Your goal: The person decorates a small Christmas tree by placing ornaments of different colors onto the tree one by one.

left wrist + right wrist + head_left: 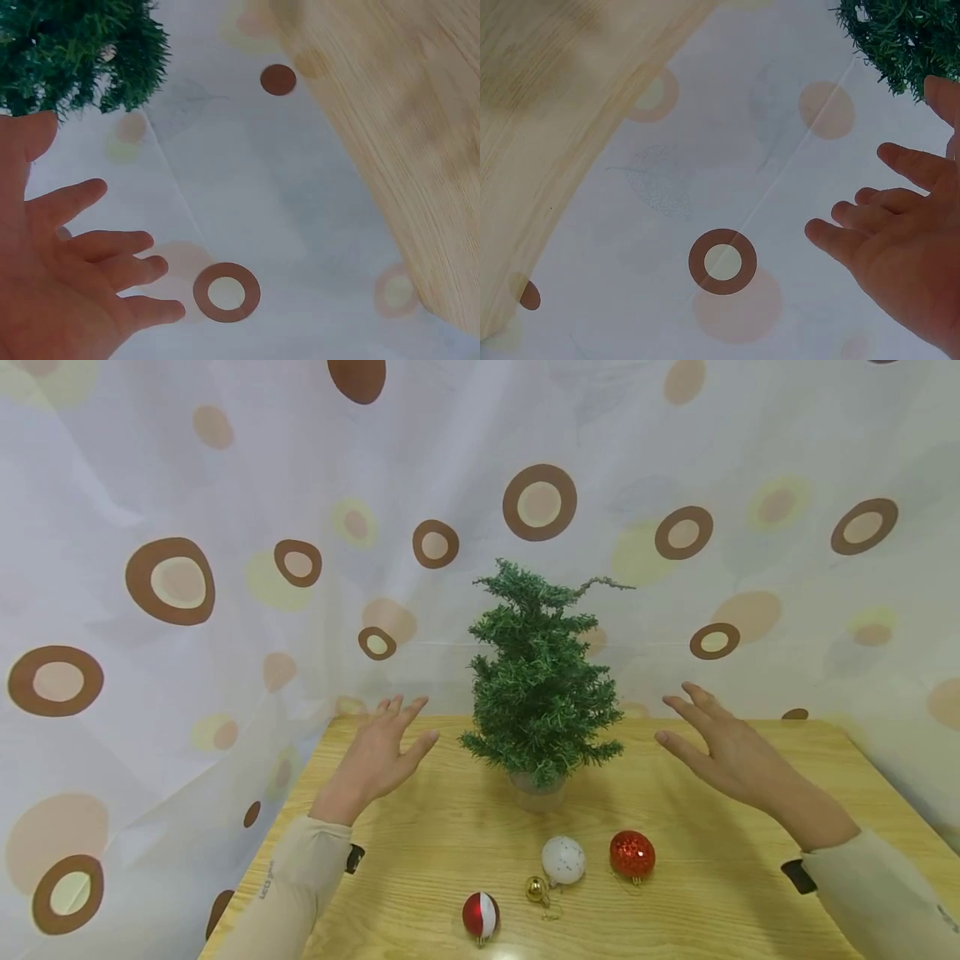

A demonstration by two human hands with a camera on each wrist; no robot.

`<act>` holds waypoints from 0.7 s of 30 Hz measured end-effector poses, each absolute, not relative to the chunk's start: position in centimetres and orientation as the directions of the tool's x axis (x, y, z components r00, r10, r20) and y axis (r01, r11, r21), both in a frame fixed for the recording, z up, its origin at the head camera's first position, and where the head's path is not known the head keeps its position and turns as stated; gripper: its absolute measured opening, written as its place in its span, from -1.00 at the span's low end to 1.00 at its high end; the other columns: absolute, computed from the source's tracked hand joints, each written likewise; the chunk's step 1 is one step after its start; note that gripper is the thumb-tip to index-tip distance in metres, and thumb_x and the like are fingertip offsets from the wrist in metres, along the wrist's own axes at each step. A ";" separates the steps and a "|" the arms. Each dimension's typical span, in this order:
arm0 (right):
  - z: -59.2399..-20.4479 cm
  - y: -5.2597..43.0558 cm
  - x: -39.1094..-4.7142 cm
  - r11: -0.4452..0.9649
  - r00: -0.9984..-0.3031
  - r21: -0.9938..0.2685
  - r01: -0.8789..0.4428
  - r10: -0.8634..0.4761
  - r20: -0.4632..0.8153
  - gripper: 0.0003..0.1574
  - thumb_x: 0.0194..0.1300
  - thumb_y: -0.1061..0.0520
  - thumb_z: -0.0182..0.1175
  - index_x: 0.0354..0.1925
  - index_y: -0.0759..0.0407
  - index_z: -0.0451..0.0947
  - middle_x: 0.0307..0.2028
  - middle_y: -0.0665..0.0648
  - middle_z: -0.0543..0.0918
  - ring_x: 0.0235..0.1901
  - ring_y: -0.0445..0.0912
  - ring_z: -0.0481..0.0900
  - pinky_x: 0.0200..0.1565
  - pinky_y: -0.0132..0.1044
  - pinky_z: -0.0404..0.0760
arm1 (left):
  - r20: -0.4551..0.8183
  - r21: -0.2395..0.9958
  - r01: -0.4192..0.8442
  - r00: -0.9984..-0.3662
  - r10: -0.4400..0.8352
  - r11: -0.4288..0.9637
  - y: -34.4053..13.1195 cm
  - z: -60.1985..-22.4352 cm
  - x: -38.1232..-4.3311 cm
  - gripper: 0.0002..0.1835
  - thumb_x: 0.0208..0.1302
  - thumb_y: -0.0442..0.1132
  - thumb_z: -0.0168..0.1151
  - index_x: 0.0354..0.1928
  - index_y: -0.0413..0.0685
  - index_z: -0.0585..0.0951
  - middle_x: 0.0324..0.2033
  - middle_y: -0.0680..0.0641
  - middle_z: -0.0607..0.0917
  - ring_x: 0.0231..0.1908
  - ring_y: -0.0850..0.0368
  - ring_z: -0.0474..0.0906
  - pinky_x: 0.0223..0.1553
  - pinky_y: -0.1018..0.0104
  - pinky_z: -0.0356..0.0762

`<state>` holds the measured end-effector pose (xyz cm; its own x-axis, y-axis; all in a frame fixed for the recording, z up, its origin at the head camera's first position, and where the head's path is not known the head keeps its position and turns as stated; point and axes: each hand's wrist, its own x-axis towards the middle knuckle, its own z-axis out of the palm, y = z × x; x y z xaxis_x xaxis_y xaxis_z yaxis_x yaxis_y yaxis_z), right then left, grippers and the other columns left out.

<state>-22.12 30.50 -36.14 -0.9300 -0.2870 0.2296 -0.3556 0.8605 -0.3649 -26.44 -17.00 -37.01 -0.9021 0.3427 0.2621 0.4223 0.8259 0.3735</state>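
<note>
A small artificial Christmas tree (540, 685) stands upright in a pale pot (537, 793) on the wooden table. To its left, my left hand (378, 760) is raised with fingers spread, holding nothing. My right hand (738, 760) mirrors it on the other side, fingers spread and apart from the branches. Each wrist view catches part of the foliage beyond the thumb of the left hand (67, 270) and of the right hand (907, 240). In front of the pot lie a white speckled bauble (563, 860), a glittery red bauble (632, 855), a small gold bauble (536, 889) and a red-and-white bauble (481, 916).
The wooden table (420, 852) reaches back to a white curtain (420, 443) printed with brown rings and pale spots, which also runs along the left and right sides. One bare twig (603, 585) sticks out from the upper right of the tree.
</note>
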 end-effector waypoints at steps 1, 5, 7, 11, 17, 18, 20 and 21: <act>-36.2 30.4 -22.0 0.854 -0.926 -0.370 -0.366 -0.295 0.235 -0.12 0.63 -0.25 0.07 0.64 0.17 0.17 0.64 0.46 0.04 0.42 0.54 0.34 0.21 0.56 0.41 | 0.275 0.395 0.436 -0.896 0.348 0.809 -16.8 -36.9 -26.4 -0.28 0.62 0.23 0.02 0.64 0.05 0.28 0.57 -0.37 0.28 0.60 -0.40 0.10 0.55 -0.53 -0.09; -36.5 29.7 -21.7 0.820 -0.903 -0.390 -0.418 -0.331 0.273 -0.20 0.62 -0.16 0.14 0.59 0.18 0.26 0.59 0.48 0.18 0.29 0.52 0.51 0.16 0.51 0.50 | 0.335 0.511 0.475 -0.878 0.343 0.716 -15.6 -36.8 -25.9 -0.36 0.62 0.19 0.05 0.59 0.14 0.37 0.53 -0.18 0.43 0.57 -0.24 0.27 0.56 -0.35 0.15; -36.7 29.3 -21.5 0.807 -0.895 -0.400 -0.435 -0.341 0.287 -0.22 0.61 -0.14 0.17 0.58 0.18 0.28 0.57 0.49 0.21 0.33 0.54 0.46 0.16 0.50 0.51 | 0.367 0.585 0.498 -0.867 0.338 0.641 -15.0 -36.7 -25.7 -0.41 0.62 0.15 0.09 0.57 0.20 0.41 0.51 -0.11 0.47 0.53 -0.19 0.35 0.53 -0.28 0.28; -37.4 28.5 -20.9 0.782 -0.886 -0.425 -0.455 -0.348 0.307 -0.24 0.59 -0.12 0.20 0.56 0.15 0.33 0.56 0.45 0.26 0.32 0.50 0.50 0.14 0.46 0.55 | 0.400 0.731 0.512 -0.857 0.325 0.450 -13.5 -36.6 -25.2 -0.47 0.60 0.07 0.17 0.52 0.30 0.46 0.51 -0.01 0.49 0.51 -0.09 0.41 0.49 -0.13 0.41; -39.3 27.9 -20.0 0.759 -0.880 -0.450 -0.470 -0.360 0.311 -0.30 0.56 -0.10 0.24 0.50 0.14 0.42 0.51 0.45 0.37 0.25 0.45 0.60 0.10 0.40 0.62 | 0.408 0.839 0.480 -0.867 0.288 0.258 -11.6 -36.5 -25.0 -0.53 0.61 -0.08 0.18 0.49 0.17 0.53 0.49 -0.04 0.50 0.50 -0.06 0.42 0.42 0.00 0.52; -39.6 27.8 -19.8 0.756 -0.880 -0.455 -0.470 -0.363 0.305 -0.31 0.56 -0.10 0.25 0.49 0.14 0.43 0.50 0.45 0.37 0.23 0.44 0.61 0.09 0.39 0.63 | 0.404 0.846 0.472 -0.870 0.282 0.246 -11.4 -36.5 -25.0 -0.53 0.61 -0.10 0.18 0.48 0.14 0.53 0.49 -0.04 0.51 0.50 -0.06 0.43 0.42 0.00 0.52; -40.2 27.7 -19.4 0.752 -0.883 -0.466 -0.467 -0.370 0.288 -0.32 0.56 -0.10 0.25 0.48 0.14 0.45 0.50 0.45 0.38 0.20 0.41 0.65 0.05 0.34 0.67 | 0.397 0.856 0.461 -0.877 0.271 0.236 -11.0 -36.6 -25.1 -0.54 0.61 -0.13 0.18 0.47 0.10 0.55 0.48 -0.06 0.52 0.49 -0.08 0.43 0.43 0.00 0.51; -40.5 27.7 -19.3 0.750 -0.883 -0.467 -0.469 -0.375 0.283 -0.33 0.55 -0.10 0.26 0.47 0.14 0.47 0.49 0.45 0.39 0.17 0.38 0.68 0.04 0.30 0.69 | 0.396 0.857 0.458 -0.879 0.267 0.235 -10.9 -36.6 -25.1 -0.54 0.61 -0.13 0.18 0.47 0.08 0.55 0.48 -0.06 0.52 0.48 -0.09 0.46 0.42 0.00 0.52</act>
<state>-19.26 27.70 -40.51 -0.8826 -0.3753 0.2832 -0.4687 0.7498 -0.4671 -25.09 -10.89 -36.59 -0.8787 0.2665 0.3961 0.4578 0.2352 0.8573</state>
